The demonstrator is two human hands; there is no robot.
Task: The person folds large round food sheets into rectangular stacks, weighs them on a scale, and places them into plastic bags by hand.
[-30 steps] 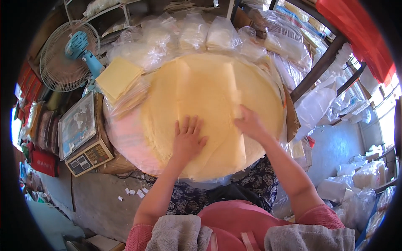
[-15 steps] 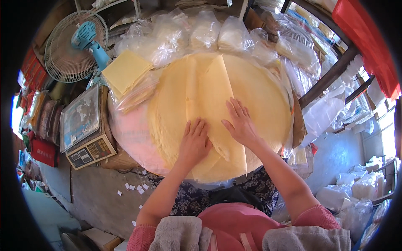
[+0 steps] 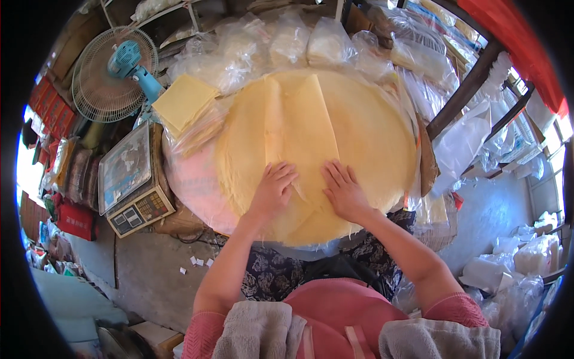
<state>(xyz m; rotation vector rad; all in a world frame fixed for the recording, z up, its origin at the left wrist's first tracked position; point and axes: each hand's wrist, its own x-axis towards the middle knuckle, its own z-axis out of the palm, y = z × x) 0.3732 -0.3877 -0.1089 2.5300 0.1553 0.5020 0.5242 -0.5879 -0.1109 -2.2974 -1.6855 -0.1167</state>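
Observation:
A stack of large round pale yellow thin sheets [image 3: 376,125] lies in front of me, the top one folded inward into a long strip [image 3: 302,119] down the middle. My left hand [image 3: 275,188] rests on the lower left edge of this strip, fingers slightly bent and open. My right hand [image 3: 345,192] lies on its lower right edge, fingers outstretched and open. Pink material [image 3: 191,182] shows under the stack's left side. Smaller square yellow sheets [image 3: 184,100] lie stacked at the upper left.
A weighing scale [image 3: 128,179] and blue fan [image 3: 122,69] stand at left. Plastic bags of sheets [image 3: 287,42] line the back. A dark frame [image 3: 463,90] with red cloth [image 3: 520,27] is at right; white bags [image 3: 526,257] lie lower right.
My right hand has moved down the strip to lie level with my left, which has shifted slightly. The right side of the top sheet lies flatter along a straight fold.

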